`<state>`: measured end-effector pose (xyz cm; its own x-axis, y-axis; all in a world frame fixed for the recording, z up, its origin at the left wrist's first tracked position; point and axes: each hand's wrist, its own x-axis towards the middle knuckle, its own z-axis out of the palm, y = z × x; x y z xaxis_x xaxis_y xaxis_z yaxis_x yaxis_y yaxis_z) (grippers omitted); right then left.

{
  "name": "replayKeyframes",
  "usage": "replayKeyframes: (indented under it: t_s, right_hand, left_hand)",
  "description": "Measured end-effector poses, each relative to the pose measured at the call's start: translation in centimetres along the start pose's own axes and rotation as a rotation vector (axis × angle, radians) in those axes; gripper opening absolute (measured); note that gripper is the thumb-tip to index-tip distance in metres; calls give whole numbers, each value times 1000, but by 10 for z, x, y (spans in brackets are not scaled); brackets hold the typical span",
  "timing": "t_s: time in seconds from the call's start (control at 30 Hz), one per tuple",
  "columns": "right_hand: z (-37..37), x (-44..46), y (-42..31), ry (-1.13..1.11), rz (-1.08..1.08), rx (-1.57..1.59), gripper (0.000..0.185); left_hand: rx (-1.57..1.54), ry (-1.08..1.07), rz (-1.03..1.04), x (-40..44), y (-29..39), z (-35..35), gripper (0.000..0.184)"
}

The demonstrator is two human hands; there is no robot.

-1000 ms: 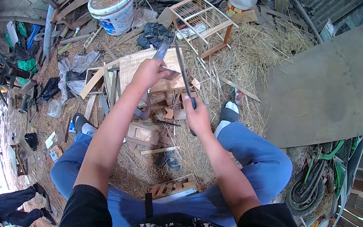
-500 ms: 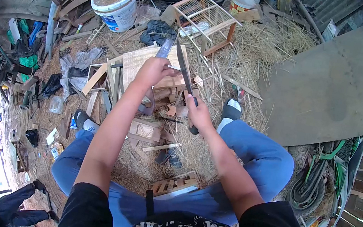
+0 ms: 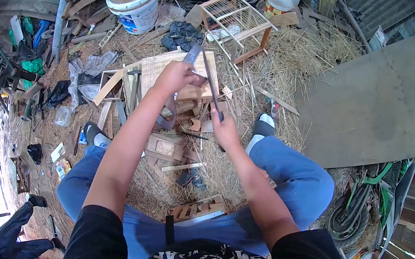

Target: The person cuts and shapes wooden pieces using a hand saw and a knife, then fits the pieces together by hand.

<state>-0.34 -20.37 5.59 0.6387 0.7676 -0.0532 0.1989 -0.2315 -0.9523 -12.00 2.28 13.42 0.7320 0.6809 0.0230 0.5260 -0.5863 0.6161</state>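
Note:
In my right hand (image 3: 224, 132) is a long knife (image 3: 209, 79) with a dark blade and a black handle. Its blade points away from me and shows nearly edge-on. My left hand (image 3: 175, 78) is closed beside the blade, with a small thin piece (image 3: 199, 74) sticking out between the fingers toward the knife; its kind is unclear. Beneath both hands is a pale wooden board (image 3: 153, 71). A handsaw seems to lie across the board, its metal blade (image 3: 192, 54) beyond my left hand and its curved handle (image 3: 167, 119) nearer me; my hand hides the middle.
A slatted wooden frame (image 3: 253, 27) and a white bucket (image 3: 132, 5) stand beyond the board. Wood offcuts (image 3: 165, 147) and straw cover the ground between my legs. A large flat sheet (image 3: 381, 101) lies at right, near a green bicycle (image 3: 352, 213). Another person's legs (image 3: 13, 229) show at lower left.
The knife has rolled so its blade looks narrower, and my right hand has shifted slightly toward me. My left hand stays almost in place. The other person's legs have moved a little.

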Motion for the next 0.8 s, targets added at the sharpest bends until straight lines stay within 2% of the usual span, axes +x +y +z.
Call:
replayKeyframes:
  t_s: [0.03, 0.07, 0.1, 0.17, 0.2, 0.23, 0.3, 0.33, 0.37, 0.43, 0.5, 0.53, 0.6, 0.63, 0.7, 0.77, 0.8]
  right_hand:
    - [3, -1, 13, -115, 92, -142, 46]
    - [4, 0, 14, -105, 111, -161, 55]
    - [3, 3, 17, -112, 112, -159, 55]
    - [-2, 9, 22, -309, 377, 147, 50]
    - [-14, 6, -7, -378, 589, 470, 49]
    - [-22, 6, -26, -377, 585, 467, 49]
    - [-31, 10, -48, -388, 734, 624, 49]
    - [-27, 14, -41, -365, 594, 476, 43]
    - [-26, 16, -49, -365, 591, 477, 43]
    - [-25, 18, -62, -146, 261, 370, 42]
    - [-22, 16, -67, -73, 193, 370, 37]
    - [-18, 13, -63, 25, 69, 367, 37]
    - [-7, 1, -43, 171, -134, 169, 39]
    - [-2, -7, -24, 168, -137, 170, 39]
    - [4, -15, 1, -91, 81, -173, 43]
    - [3, -10, 11, -127, 105, -176, 50]
    - [2, -9, 16, -202, 216, -5, 51]
  left_hand:
    - [-1, 4, -4, 0, -1, 3, 28]
    - [30, 3, 33, 3, 1, 4, 29]
    - [60, -3, 63, 2, 1, 5, 29]
    - [100, 0, 68, -2, 6, 0, 29]
    - [136, 7, 78, -1, 10, -3, 29]
    - [135, 11, 81, 0, 8, -2, 29]
    - [80, 15, 57, 1, 0, -1, 31]
    - [82, 19, 59, 2, -5, -1, 31]
    - [34, 15, 51, 1, -7, -2, 31]
    - [-16, 10, 41, 3, -10, -2, 31]
    - [22, -5, -15, 2, -7, -2, 30]
    - [20, -6, -17, 1, -4, -2, 30]
    - [13, 2, -1, -1, 1, -5, 28]
    - [14, 7, -3, 0, -1, -3, 28]
    - [-24, -22, 81, 1, -4, 0, 30]
    - [74, 5, 70, -1, -2, 1, 30]
    - [48, 28, 82, -3, -1, 1, 27]
